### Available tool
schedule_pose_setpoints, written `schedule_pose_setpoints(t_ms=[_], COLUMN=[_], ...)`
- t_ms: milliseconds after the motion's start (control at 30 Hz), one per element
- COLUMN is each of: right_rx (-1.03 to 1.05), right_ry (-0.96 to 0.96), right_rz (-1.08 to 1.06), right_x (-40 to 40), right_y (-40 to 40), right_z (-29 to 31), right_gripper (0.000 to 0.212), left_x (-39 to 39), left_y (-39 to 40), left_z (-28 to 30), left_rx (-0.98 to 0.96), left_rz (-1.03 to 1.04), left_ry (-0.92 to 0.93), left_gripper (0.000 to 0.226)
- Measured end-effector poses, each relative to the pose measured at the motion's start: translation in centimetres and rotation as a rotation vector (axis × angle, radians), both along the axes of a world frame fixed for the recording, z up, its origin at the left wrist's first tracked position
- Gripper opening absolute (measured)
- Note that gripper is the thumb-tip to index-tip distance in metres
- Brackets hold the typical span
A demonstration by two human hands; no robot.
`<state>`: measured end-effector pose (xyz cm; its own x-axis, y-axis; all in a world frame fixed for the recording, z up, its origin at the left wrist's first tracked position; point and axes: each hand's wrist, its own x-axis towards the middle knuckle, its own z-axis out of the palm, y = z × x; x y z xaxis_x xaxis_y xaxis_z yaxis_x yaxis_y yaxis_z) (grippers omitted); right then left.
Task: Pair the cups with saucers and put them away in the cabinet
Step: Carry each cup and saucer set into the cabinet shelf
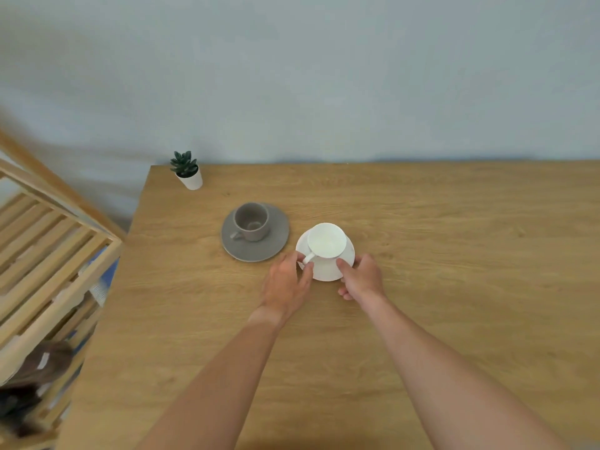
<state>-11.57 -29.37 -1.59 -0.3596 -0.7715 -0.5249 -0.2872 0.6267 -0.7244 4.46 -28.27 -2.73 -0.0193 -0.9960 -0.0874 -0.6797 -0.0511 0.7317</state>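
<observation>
A white cup [326,240] stands upright on a white saucer [328,271] near the middle of the wooden table [454,254]. My left hand [287,282] grips the saucer's left edge, with the thumb by the cup's handle. My right hand [362,277] holds the saucer's near right edge, thumb on top of the rim. To the left, a grey cup [251,220] sits on a grey saucer [276,241], untouched. The wooden slatted cabinet [48,254] stands left of the table.
A small green plant in a white pot [188,172] stands at the table's far left corner. A pale wall runs behind the table. Dark items lie low in the cabinet [35,378].
</observation>
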Motion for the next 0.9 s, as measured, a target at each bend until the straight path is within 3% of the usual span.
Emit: schedule_pose_setpoints(t_ms=[167, 400, 900], right_rx=[0.064, 0.089, 0.009], right_ry=[-0.052, -0.218, -0.322], right_rz=[0.033, 0.013, -0.035], right_x=[-0.6, -0.8, 3.1], right_y=[-0.4, 0.2, 13.2], right_z=[-0.1, 0.5, -0.5], right_gripper=[0.024, 0.027, 0.020], left_x=[0.2, 0.7, 5.7], left_y=[-1.1, -1.0, 10.6], left_z=[0.0, 1.1, 1.3], left_rx=[-0.058, 0.105, 0.158], left_rz=[0.033, 0.090, 0.063], left_ry=[0.121, 0.266, 0.362], left_gripper=[0.012, 0.008, 0.007])
